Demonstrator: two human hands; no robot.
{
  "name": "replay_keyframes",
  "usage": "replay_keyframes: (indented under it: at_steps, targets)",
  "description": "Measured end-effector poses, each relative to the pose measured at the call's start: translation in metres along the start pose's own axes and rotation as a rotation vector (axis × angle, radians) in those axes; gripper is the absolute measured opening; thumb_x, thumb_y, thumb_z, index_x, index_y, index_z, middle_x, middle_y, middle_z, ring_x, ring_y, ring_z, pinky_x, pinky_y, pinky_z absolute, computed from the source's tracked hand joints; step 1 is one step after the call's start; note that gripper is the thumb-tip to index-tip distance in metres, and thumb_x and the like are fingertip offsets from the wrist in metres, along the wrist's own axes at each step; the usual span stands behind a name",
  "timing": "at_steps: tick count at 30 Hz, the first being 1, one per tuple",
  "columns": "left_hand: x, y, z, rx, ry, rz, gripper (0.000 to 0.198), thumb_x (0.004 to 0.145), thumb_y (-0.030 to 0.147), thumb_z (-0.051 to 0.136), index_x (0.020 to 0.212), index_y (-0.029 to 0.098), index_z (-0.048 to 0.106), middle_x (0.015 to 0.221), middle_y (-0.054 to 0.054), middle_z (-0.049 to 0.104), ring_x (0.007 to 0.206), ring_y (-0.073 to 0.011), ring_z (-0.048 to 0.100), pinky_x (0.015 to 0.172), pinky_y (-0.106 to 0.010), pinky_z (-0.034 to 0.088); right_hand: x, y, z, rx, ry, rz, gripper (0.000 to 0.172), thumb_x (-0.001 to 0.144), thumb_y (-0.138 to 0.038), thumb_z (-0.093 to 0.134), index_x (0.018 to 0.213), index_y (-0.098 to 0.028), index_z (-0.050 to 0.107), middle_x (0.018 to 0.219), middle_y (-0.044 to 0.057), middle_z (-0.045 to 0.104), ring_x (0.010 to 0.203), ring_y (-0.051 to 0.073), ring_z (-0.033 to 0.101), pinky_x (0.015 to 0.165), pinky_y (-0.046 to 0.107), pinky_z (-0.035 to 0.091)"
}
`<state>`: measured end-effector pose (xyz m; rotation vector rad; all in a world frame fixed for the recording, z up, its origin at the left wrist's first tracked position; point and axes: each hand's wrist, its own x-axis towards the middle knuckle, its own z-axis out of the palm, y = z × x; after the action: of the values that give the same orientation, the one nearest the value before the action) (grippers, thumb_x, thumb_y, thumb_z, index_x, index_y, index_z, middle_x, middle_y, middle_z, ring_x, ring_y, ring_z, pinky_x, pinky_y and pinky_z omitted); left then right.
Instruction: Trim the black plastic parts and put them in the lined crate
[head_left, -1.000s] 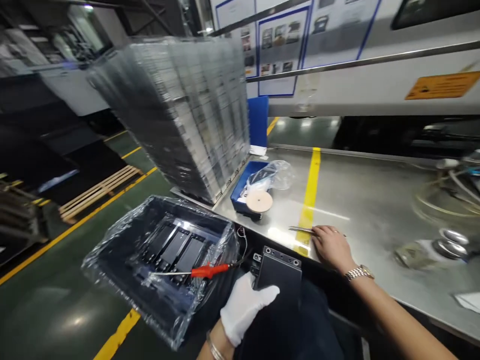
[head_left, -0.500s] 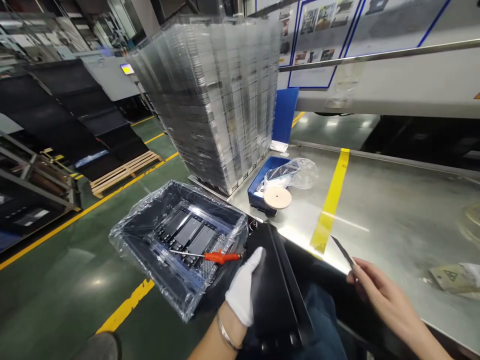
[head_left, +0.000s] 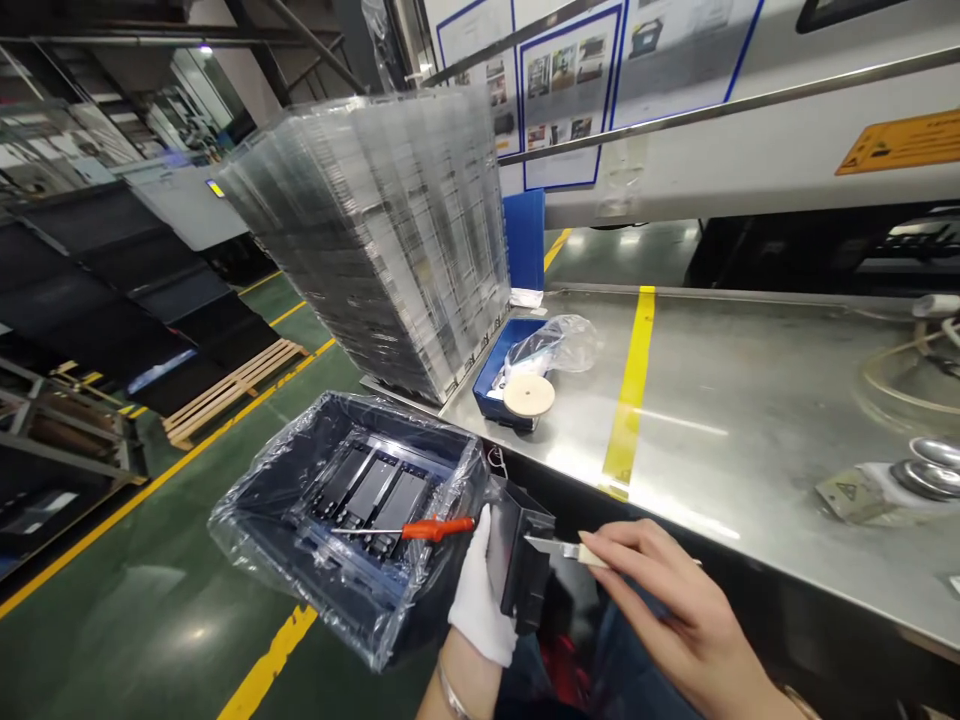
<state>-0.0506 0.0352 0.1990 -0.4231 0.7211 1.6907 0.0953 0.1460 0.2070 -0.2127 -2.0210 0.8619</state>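
In my white-gloved left hand is a black plastic part, tilted up with one end toward me. My bare right hand pinches a small knife by its pale handle. The blade points left, and its tip is at the edge of the part; whether it touches cannot be made out. Just left of the gloved hand is a dark bin lined with clear plastic, holding several black parts. An orange-handled screwdriver lies across it.
A metal table with a yellow tape stripe runs to the right. On it stand a blue box, a round tan disc and a tall stack of clear trays. Metal knobs sit at the right.
My left hand has turned the black part so an end faces me. My right hand has moved left, bringing the knife to the part. The view has shifted to the right.
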Motion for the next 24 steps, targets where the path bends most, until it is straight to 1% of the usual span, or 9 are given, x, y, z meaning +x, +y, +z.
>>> replay_keyframes:
  at_steps: [2,4,9,11,13,16,18,21,24]
  targets:
    - [-0.001,0.000,0.003,-0.007,0.002,0.004,0.057,0.106,0.045,0.039,0.079,0.015,0.080,0.066,-0.007,0.075,0.080,-0.0213,0.076,0.095,-0.033,0.058,0.001,0.000,0.003,0.014,-0.001,0.001,0.029,0.095,-0.010,0.060,0.117,-0.025,0.074,0.091,0.005,0.073,0.081,0.016,0.071,0.068,0.023,0.061]
    - [-0.003,0.003,0.005,-0.010,0.014,0.007,0.059,0.105,0.050,0.041,0.082,0.013,0.081,0.074,-0.009,0.078,0.093,-0.0234,0.076,0.104,-0.034,0.054,0.000,0.003,0.001,0.017,0.016,0.034,0.029,0.095,-0.012,0.061,0.117,-0.025,0.075,0.091,0.005,0.073,0.081,0.017,0.072,0.068,0.024,0.061]
    - [-0.007,0.017,0.005,-0.116,0.073,0.025,0.069,0.104,0.059,0.035,0.097,0.011,0.083,0.100,-0.010,0.081,0.099,-0.0215,0.075,0.113,-0.031,0.046,-0.004,0.007,-0.022,-0.082,0.148,0.158,0.020,0.095,-0.023,0.067,0.110,-0.029,0.079,0.092,0.004,0.078,0.079,0.018,0.076,0.073,0.023,0.062]
    - [-0.007,0.023,-0.002,-0.171,0.099,0.098,0.066,0.105,0.058,0.035,0.094,0.015,0.083,0.101,-0.005,0.081,0.100,-0.0159,0.074,0.115,-0.023,0.041,-0.005,0.003,-0.030,-0.031,0.060,0.180,0.017,0.096,-0.026,0.067,0.106,-0.030,0.080,0.090,0.003,0.080,0.076,0.017,0.076,0.069,0.021,0.061]
    - [-0.005,0.026,-0.013,-0.202,0.099,0.151,0.055,0.106,0.052,0.040,0.093,0.021,0.084,0.103,0.002,0.081,0.103,-0.0109,0.073,0.116,-0.017,0.036,-0.007,-0.004,-0.032,0.063,-0.111,0.203,0.016,0.098,-0.028,0.065,0.100,-0.029,0.081,0.083,0.001,0.080,0.069,0.016,0.076,0.061,0.018,0.059]
    - [0.000,0.028,-0.033,-0.134,-0.097,0.102,0.029,0.097,0.047,0.063,0.101,0.026,0.083,0.108,0.005,0.079,0.114,-0.0155,0.071,0.120,-0.024,0.034,-0.009,-0.013,-0.027,0.168,-0.340,0.270,0.028,0.102,-0.033,0.057,0.087,-0.026,0.080,0.071,0.000,0.076,0.060,0.014,0.072,0.054,0.018,0.055]
    - [0.002,0.029,-0.042,-0.058,-0.266,0.065,0.024,0.089,0.044,0.074,0.105,0.028,0.082,0.110,0.004,0.079,0.119,-0.0200,0.069,0.121,-0.030,0.035,-0.010,-0.017,-0.024,0.203,-0.444,0.313,0.038,0.105,-0.037,0.052,0.080,-0.024,0.077,0.068,0.001,0.073,0.057,0.013,0.068,0.055,0.019,0.053]
    - [0.001,0.031,-0.045,-0.042,-0.405,0.125,0.021,0.093,0.040,0.071,0.107,0.029,0.081,0.113,0.005,0.077,0.112,-0.0154,0.072,0.120,-0.025,0.034,-0.012,-0.018,-0.022,0.274,-0.584,0.333,0.042,0.105,-0.043,0.052,0.076,-0.023,0.076,0.063,0.000,0.070,0.055,0.013,0.065,0.053,0.020,0.050]
    - [-0.003,0.032,-0.041,-0.060,-0.445,0.186,0.019,0.096,0.035,0.067,0.105,0.026,0.081,0.108,0.005,0.078,0.103,-0.0108,0.074,0.118,-0.019,0.034,-0.013,-0.018,-0.022,0.308,-0.586,0.359,0.041,0.104,-0.045,0.053,0.079,-0.023,0.077,0.066,0.001,0.073,0.058,0.013,0.068,0.056,0.021,0.050]
